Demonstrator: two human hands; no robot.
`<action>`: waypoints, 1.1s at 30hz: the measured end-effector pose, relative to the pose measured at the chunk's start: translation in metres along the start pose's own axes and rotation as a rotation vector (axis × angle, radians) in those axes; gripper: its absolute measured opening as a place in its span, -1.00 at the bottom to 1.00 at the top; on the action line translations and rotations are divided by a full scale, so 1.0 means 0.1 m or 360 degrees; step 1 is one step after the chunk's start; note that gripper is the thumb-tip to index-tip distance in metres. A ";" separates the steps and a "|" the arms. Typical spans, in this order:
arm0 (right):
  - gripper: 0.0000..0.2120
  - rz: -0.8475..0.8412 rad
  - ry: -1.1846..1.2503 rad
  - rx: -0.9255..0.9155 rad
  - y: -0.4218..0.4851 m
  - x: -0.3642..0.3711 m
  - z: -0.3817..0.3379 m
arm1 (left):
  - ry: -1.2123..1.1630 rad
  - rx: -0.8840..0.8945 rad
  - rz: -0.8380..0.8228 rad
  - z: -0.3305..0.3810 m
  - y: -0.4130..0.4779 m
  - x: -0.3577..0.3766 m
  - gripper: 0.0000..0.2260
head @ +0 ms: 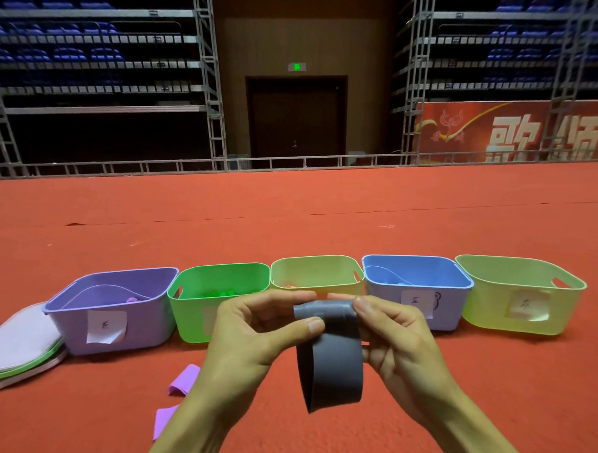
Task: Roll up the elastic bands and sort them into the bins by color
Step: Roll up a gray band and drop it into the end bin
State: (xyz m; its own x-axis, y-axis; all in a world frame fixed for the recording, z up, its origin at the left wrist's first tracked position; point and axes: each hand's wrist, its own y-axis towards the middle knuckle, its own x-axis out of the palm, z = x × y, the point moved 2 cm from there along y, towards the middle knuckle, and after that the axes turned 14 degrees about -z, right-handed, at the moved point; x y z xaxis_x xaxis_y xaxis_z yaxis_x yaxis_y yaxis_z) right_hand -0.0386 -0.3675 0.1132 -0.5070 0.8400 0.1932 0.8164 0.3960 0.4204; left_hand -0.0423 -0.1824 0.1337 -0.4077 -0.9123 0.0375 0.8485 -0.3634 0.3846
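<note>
The left hand (248, 330) and right hand (395, 336) are both clamped on a dark grey elastic band (332, 364), thumbs and forefingers pinching its rolled upper end while the rest hangs down as a loose loop. The band is held in the air in front of the green bin (191, 310) and slightly to its right.

That bin stands on the red carpet floor (291, 219) in a row of five. A purple bin (149, 322) touches its left side. To its right come a pale yellow bin (316, 276), a blue bin (458, 308) and a yellow-green bin (486, 310) (three carry paper labels).

Two purple elastic bands (183, 380) lie on the floor in front of the green bin. A stack of lids (18, 344) lies far to its left, beyond the purple bin.
</note>
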 end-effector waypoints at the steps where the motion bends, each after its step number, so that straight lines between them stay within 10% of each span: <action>1: -0.56 -0.0035 0.0050 0.0007 0.00 0.00 0.01 | -0.0002 0.0004 -0.0009 0.01 0.00 0.00 -0.57; 24: -0.61 -0.0042 0.0074 0.0078 0.03 0.04 0.06 | 0.0141 0.0068 0.0010 -0.01 -0.01 0.01 -0.70; 30: -0.35 0.0135 -0.0259 0.0018 0.09 0.03 0.06 | 0.0223 -0.0038 0.0153 -0.08 0.01 0.08 -0.74; 33: -0.60 0.0039 -0.0428 -0.0097 0.05 -0.03 0.00 | 0.0288 -0.0094 0.0179 -0.08 0.04 0.08 -0.64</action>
State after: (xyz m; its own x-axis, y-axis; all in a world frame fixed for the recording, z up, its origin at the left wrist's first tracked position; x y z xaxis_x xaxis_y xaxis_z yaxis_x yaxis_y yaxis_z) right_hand -0.0329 -0.3679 0.1145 -0.3890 0.9206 -0.0349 0.8053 0.3582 0.4725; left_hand -0.0391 -0.1925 0.1286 -0.2469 -0.9648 -0.0911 0.9057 -0.2631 0.3323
